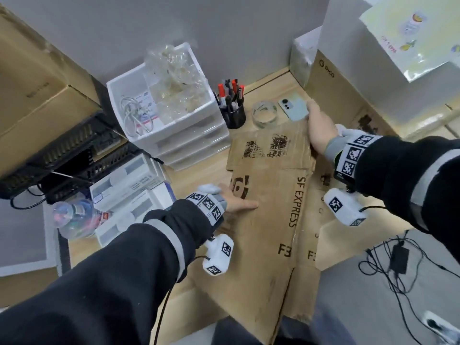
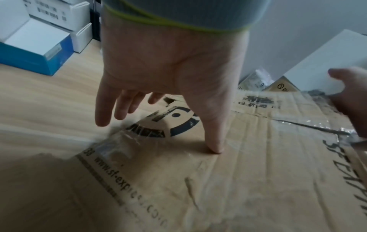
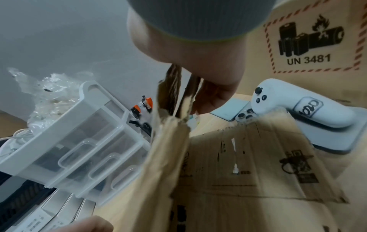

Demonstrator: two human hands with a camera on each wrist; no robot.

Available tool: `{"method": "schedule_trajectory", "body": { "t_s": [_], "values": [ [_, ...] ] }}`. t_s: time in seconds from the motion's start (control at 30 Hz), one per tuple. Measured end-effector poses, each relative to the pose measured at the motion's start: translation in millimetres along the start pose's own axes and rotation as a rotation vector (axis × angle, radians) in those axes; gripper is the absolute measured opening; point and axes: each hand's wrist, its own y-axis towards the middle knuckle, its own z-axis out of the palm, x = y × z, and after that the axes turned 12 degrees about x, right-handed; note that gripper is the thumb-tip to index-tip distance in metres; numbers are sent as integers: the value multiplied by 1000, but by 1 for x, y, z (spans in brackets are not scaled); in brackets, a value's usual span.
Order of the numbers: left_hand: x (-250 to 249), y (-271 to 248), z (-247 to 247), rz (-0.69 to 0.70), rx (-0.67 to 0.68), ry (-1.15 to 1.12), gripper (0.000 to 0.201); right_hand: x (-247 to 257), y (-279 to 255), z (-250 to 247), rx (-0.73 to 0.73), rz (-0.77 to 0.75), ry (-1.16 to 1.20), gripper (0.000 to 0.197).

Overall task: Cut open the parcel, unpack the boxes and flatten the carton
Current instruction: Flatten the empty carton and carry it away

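- The carton lies flattened on the wooden tabletop, its printed side up, with one end hanging past the near edge.
- The left hand rests on the carton's left part, fingers straight and spread; from the left wrist view the thumb presses down on the cardboard beside a round dark logo.
- The right hand is at the carton's far right corner. From the right wrist view its fingers curl around the layered cardboard edge, grasping it and holding that edge up off the surface.
- A pale phone lies camera side up just beyond the right hand, and a roll of clear tape sits beside it.
- A black cup of pens stands left of the tape, next to a white drawer unit with crumpled clear plastic on top.
- Several white boxes are stacked at the left, near the left hand.
- A large brown box stands at the right, behind the right hand.
- A white controller lies on the tabletop close to the right hand.
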Motion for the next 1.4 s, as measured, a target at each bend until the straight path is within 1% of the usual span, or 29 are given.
{"method": "schedule_trajectory", "body": {
  "t_s": [0.03, 0.1, 0.13, 0.2, 0.27, 0.3, 0.37, 0.4, 0.47, 0.53, 0.6, 0.67, 0.73, 0.8, 0.83, 0.9, 0.97, 1.0, 1.07, 1.1, 1.13, 1.17, 1.2, 1.27, 1.3, 1.37, 1.4],
  "values": [
    [2, 2, 2, -23, -13, -7, 131, -5, 3, 3, 2, -11, 38, 79],
    [7, 16, 9, -67, -41, 10, 144, -17, 4, 6, 8, 6, 37, 71],
    [9, 20, 12, -78, -57, 29, 147, -25, 6, 6, 5, 25, 18, 74],
    [9, 23, 20, -73, -73, 31, 144, -41, 9, 5, -9, 35, -94, 76],
    [10, 29, 27, -79, -89, 39, 135, -57, 12, 5, -49, 76, -261, 71],
    [14, 36, 30, -86, -102, 53, 134, -64, 13, 6, -73, 103, -308, 68],
    [29, 62, 38, -77, -111, 45, 143, -75, 16, 11, -115, 165, -362, 65],
    [37, 74, 40, -92, -102, 40, 143, -78, 16, 14, -128, 174, -402, 62],
    [40, 78, 38, -129, -44, 23, 135, -86, 20, 17, -131, 170, -493, 57],
    [35, 63, 29, -145, 16, -4, 132, -90, 22, 17, -115, 163, -571, 60],
    [33, 48, 19, -152, 78, -73, 127, -90, 25, 15, -110, 159, -585, 62],
    [33, 37, 6, -127, 121, -144, 115, -87, 26, 13, -103, 163, -633, 65],
    [32, 30, -1, -73, 162, -173, 98, -81, 25, 10, -87, 151, -708, 64],
    [35, 22, -9, -36, 206, -203, 80, -71, 23, 13, -83, 90, -781, 58],
    [33, 18, -11, -20, 236, -224, 77, -68, 23, 13, -66, 61, -801, 59],
    [32, 14, -14, 21, 246, -230, 78, -54, 19, 16, -5, -10, -821, 73],
    [31, 8, -20, 66, 215, -200, 83, -37, 12, 18, 57, -100, -846, 88],
    [29, 1, -23, 89, 198, -185, 82, -27, 8, 20, 75, -156, -851, 92],
    [24, -9, -30, 116, 180, -144, 71, -12, 2, 25, 112, -264, -848, 102],
    [22, -14, -33, 117, 173, -131, 71, -4, 0, 28, 129, -305, -845, 110],
    [22, -19, -36, 120, 157, -116, 78, 5, -4, 32, 140, -349, -852, 117],
    [22, -26, -40, 122, 141, -102, 85, 15, -8, 36, 136, -402, -870, 123],
    [24, -31, -45, 141, 117, -96, 87, 27, -13, 40, 119, -472, -903, 125],
    [27, -48, -54, 191, 119, -93, 78, 48, -20, 46, 107, -662, -1003, 124],
    [30, -59, -59, 210, 119, -79, 75, 61, -26, 51, 133, -771, -1070, 121],
    [33, -72, -65, 226, 124, -47, 74, 79, -36, 59, 257, -929, -1219, 109],
    [39, -80, -69, 224, 109, -40, 77, 90, -46, 67, 345, -978, -1283, 101]
  ]
}}
